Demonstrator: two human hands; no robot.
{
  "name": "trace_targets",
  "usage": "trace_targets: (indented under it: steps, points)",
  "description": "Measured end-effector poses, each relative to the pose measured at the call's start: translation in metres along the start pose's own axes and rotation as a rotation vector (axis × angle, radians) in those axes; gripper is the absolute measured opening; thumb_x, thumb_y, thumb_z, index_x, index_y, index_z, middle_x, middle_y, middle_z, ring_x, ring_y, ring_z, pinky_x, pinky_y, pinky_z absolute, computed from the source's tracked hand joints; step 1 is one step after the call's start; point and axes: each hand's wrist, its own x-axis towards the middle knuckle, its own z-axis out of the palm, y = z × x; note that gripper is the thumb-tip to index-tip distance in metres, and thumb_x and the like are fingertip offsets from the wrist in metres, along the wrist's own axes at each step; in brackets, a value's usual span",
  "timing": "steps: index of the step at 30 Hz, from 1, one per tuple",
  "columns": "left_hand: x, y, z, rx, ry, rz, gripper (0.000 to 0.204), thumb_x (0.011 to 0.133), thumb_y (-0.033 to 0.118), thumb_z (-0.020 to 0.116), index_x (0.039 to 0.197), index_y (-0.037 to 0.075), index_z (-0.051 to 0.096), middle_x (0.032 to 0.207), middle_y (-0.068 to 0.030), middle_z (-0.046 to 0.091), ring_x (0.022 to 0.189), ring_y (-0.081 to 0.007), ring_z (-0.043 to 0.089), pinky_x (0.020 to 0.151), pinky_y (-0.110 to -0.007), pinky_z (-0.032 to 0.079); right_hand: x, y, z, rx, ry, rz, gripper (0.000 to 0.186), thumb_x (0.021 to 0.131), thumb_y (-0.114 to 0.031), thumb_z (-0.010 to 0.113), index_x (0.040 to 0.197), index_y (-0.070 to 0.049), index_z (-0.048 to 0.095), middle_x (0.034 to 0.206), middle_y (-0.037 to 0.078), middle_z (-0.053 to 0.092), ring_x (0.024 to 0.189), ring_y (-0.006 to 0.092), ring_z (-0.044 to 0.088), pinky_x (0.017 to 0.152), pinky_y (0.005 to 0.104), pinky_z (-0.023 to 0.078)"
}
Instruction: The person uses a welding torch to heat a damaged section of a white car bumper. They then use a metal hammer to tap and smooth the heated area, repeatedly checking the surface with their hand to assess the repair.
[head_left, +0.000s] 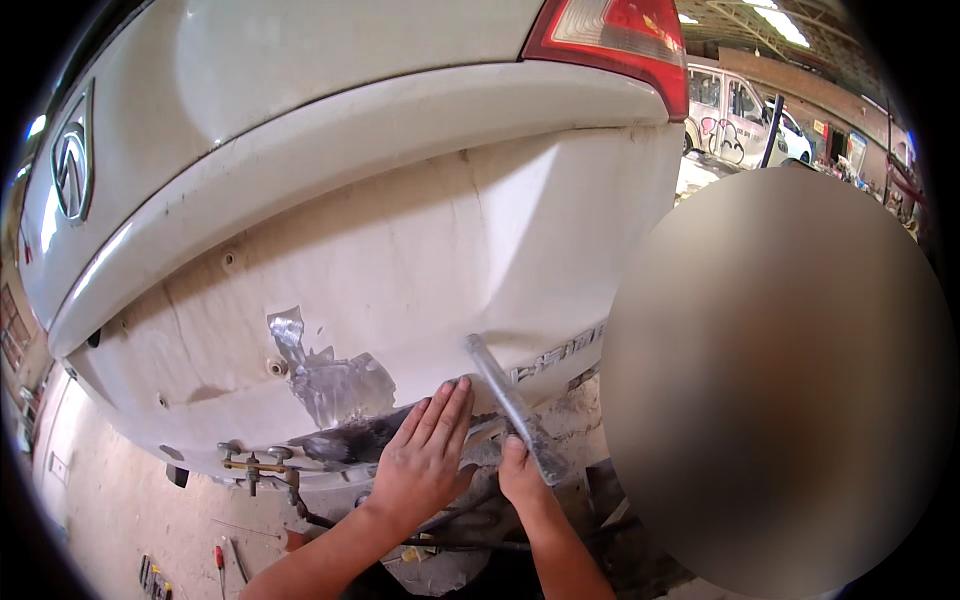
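Note:
My left hand [428, 448] lies with its fingers stretched out and together against the lower edge of a white car's rear panel [400, 260]. In my right hand [522, 472], closed around its lower end, is a straight grey metal bar [505, 385]; its upper end leans up and left in front of the panel. To the left of my left hand, a patch of bare, shiny metal [340, 385] shows through the paint. Beneath that patch the panel's edge is dark and scuffed [350, 442]. The exact shape of the bar's gripped end is hidden by my fingers.
A metal clamp-like fixture with round pads [253, 468] sits at the panel's lower edge on the left. Below it, a red-handled screwdriver [219, 558] and several small tools [153, 578] lie on the floor. A large blurred area covers the right. Beyond stands a van [728, 115].

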Motion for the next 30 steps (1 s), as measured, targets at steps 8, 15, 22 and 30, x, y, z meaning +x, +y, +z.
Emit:
trace_targets:
  steps: [8,15,22,30]
  points:
    - [0.001,0.0,0.001,-0.003,0.013,0.003,0.085,0.065,0.037,0.073,0.133,-0.004,0.042,0.145,-0.0159,0.033,0.134,-0.0267,0.034,0.108,-0.038,0.031,0.001,0.014,0.007,0.016,0.018,-0.05,0.015,0.082,-0.011,0.057,0.072,0.0,0.056,0.058,0.021,0.052,0.058,0.0417,0.057,0.048,0.0395,0.042]
    - [0.004,-0.003,0.0,0.016,0.016,0.009,0.085,0.066,0.036,0.071,0.134,-0.004,0.041,0.146,-0.0152,0.033,0.135,-0.0256,0.032,0.109,-0.037,0.03,-0.01,0.014,0.008,0.016,0.083,-0.025,0.014,0.082,-0.01,0.059,0.073,0.001,0.057,0.06,0.02,0.053,0.059,0.0359,0.06,0.051,0.0367,0.043]
    - [0.003,-0.003,0.002,0.017,0.021,0.02,0.084,0.066,0.037,0.072,0.133,-0.004,0.042,0.145,-0.0158,0.034,0.135,-0.0263,0.033,0.108,-0.038,0.031,-0.011,0.018,0.003,0.151,0.01,0.057,0.016,0.082,-0.012,0.058,0.073,0.001,0.058,0.058,0.018,0.052,0.053,0.0274,0.06,0.048,0.0357,0.042]
    - [0.0,-0.004,0.008,0.051,0.023,0.002,0.084,0.068,0.039,0.072,0.135,0.0,0.041,0.147,-0.0118,0.033,0.135,-0.0236,0.032,0.109,-0.038,0.028,-0.01,0.027,0.004,0.06,0.027,0.03,0.014,0.082,-0.011,0.06,0.074,0.0,0.057,0.06,0.018,0.054,0.058,0.0311,0.059,0.052,0.0348,0.043]
